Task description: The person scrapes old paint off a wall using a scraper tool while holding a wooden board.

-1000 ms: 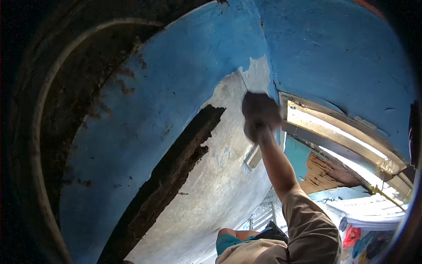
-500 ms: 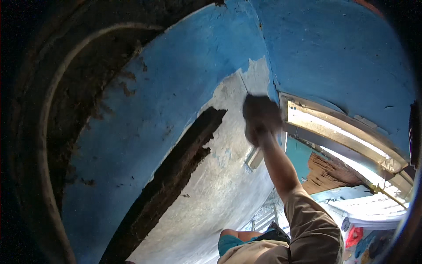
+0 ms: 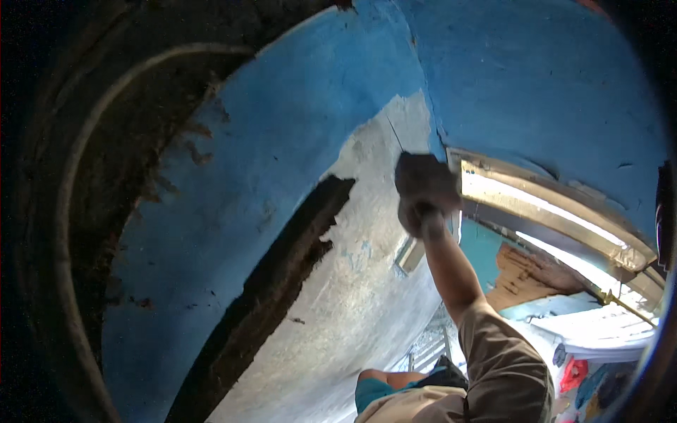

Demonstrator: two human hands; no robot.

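My right arm, in a tan sleeve, reaches up from the lower edge. At its end my right hand looks dark and blurred, its fingers seemingly closed. Whether a glove or a held thing makes the dark block at its top, I cannot tell. Behind the hand is a wall strip of bare whitish plaster, where the blue paint is off. A thin dark line runs up from the hand across the plaster; crack or thin rod, I cannot make out. Just below the hand a small pale block sits against the wall. My left hand is out of view.
Blue painted surfaces spread above and to the left. A long dark ragged gap cuts through the left wall. Right of the hand is a bright window-like frame. A peeling brown patch and coloured cloths lie lower right.
My right hand has shifted slightly right along the plaster and is less blurred. The view has tilted a little. Nothing is visibly taken up or let go.
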